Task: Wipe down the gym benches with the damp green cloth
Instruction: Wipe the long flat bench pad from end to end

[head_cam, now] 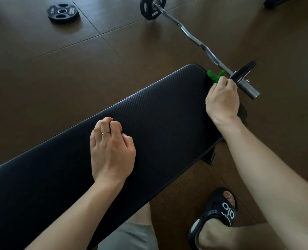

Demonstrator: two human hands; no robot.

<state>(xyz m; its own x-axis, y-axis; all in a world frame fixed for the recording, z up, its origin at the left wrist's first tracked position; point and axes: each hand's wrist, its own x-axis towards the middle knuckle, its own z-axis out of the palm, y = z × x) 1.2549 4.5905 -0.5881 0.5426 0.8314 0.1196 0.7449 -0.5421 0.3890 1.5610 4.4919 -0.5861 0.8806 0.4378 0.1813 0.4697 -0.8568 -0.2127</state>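
Observation:
A long black padded gym bench runs from the lower left to the upper middle of the head view. My right hand grips the bunched green cloth and presses it against the bench's far right edge, near its end. Only a small part of the cloth shows past my fingers. My left hand rests on the middle of the bench top with its fingers curled and nothing in it; a ring sits on one finger.
A curl bar with black plates lies on the brown floor just beyond the bench's end, its near sleeve close to my right hand. A loose 5 kg plate lies at the far left. My foot in a black slipper stands at the lower right.

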